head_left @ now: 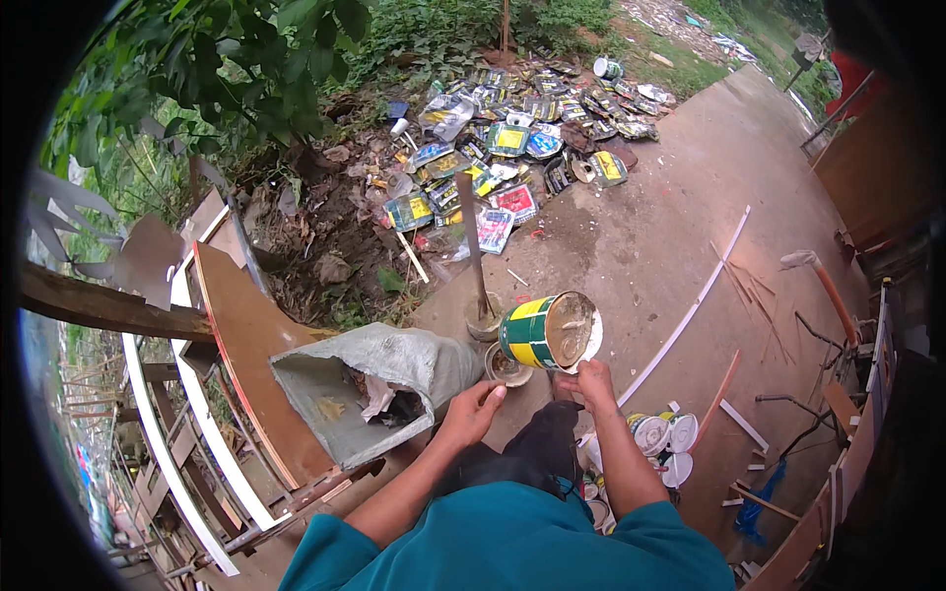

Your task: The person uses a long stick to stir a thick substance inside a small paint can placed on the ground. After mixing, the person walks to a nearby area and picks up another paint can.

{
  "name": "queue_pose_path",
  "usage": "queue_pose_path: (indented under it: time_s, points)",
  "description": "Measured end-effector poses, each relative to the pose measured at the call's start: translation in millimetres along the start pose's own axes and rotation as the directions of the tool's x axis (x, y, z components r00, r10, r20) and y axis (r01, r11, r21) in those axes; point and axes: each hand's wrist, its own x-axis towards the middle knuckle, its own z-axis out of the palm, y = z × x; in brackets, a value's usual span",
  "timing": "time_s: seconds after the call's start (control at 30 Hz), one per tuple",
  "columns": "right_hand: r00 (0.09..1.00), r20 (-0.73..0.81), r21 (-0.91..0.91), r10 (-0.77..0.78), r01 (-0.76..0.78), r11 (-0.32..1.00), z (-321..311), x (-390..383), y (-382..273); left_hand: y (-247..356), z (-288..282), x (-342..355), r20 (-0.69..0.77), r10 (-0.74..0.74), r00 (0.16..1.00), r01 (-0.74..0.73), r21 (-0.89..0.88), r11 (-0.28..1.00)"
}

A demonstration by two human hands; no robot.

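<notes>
My right hand (594,384) is closed on the lower rim of a green, yellow and white tin can (528,331). The can is tipped on its side in the air, its round grey end turned toward me and to the right. Close by on the left, my left hand (471,414) is half curled, thumb and forefinger slightly apart, with nothing visible in it. Just past its fingertips is a small round container (507,369), partly behind the can. A wooden pole (471,241) rises from a round base (483,325) beyond the can.
A grey woven sack (434,360) gapes at my left, beside a curved brown board (246,364). Flattened cans and packets (507,138) lie heaped ahead. White-ended cans (662,433) stand by my right leg. A long white strip (690,307) and sticks lie on the concrete.
</notes>
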Motion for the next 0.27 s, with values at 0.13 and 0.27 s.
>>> queue_pose_path:
  time_s: [0.13, 0.27]
  points:
    - [0.978, -0.109, -0.251, 0.179, -0.201, 0.947, -27.8, 159.9, -1.3, -45.4, 5.6, -44.9, -0.19, -0.306, 0.933, 0.314, 0.012, 0.949]
    - [0.925, -0.379, -0.69, 0.022, -0.298, 0.66, -33.2, 298.1, 31.4, -80.7, 39.9, -95.8, -0.432, -0.579, 0.691, 0.636, -0.017, 0.771]
